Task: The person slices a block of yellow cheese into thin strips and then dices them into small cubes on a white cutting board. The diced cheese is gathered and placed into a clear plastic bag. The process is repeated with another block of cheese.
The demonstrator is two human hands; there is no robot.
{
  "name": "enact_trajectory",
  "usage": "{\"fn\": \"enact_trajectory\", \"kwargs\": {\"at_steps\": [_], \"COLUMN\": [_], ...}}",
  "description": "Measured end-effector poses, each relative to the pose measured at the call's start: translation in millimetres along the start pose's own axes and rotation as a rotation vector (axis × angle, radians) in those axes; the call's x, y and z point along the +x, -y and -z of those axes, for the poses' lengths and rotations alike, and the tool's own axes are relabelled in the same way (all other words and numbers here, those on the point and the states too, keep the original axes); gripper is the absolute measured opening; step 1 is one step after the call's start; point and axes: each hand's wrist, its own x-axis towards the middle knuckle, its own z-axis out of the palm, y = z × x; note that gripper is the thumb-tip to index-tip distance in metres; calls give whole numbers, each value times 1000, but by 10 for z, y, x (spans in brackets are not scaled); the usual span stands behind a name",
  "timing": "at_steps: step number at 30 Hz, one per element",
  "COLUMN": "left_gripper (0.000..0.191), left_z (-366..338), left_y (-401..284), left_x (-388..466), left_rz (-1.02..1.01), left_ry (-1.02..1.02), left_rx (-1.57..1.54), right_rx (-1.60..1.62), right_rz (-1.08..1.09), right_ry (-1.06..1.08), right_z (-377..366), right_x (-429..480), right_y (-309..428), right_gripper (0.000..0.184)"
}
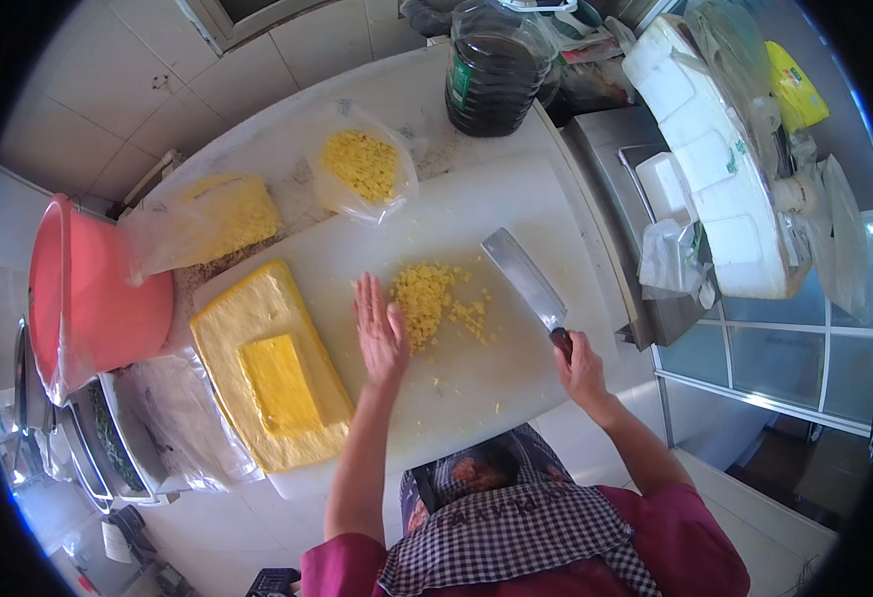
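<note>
My left hand (380,328) is held flat and empty on the left side of a pile of diced yellow food (420,302), its fingers straight and the thumb slightly apart. In my right hand (580,373) is the dark handle of a cleaver (524,277). Its broad blade points up and left, to the right of the pile. Some loose dice are scattered between the pile and the blade. A white cutting board (466,403) lies under all of this. Left of my left hand rests a large yellow food slab (246,313) with a smaller yellow block (281,384) on top.
Beyond the board are an open plastic bag (404,183) of yellow dice and a second filled bag (235,213). A pink bucket (119,291) stands at left. A large jug of dark liquid (492,89) stands at the back, and a white foam box (705,164) at right.
</note>
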Motion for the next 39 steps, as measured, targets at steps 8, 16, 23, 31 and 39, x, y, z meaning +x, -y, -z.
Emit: {"fn": "enact_trajectory", "kwargs": {"at_steps": [8, 16, 23, 31, 39], "left_gripper": [51, 39, 22, 25, 38], "left_z": [-265, -57, 256, 522, 300], "left_y": [-104, -271, -451, -394, -5], "left_x": [250, -75, 358, 1883, 1805], "left_rz": [-199, -260, -128, -154, 26], "left_ry": [243, 168, -225, -60, 715], "left_rx": [27, -67, -195, 24, 782], "right_rx": [44, 251, -1, -138, -120], "right_rz": [136, 83, 55, 70, 83], "right_ry": [102, 294, 109, 60, 46], "right_z": [61, 107, 149, -22, -70], "right_x": [549, 224, 169, 55, 39], "right_y": [249, 475, 205, -34, -26], "right_gripper": [27, 29, 31, 33, 34]}}
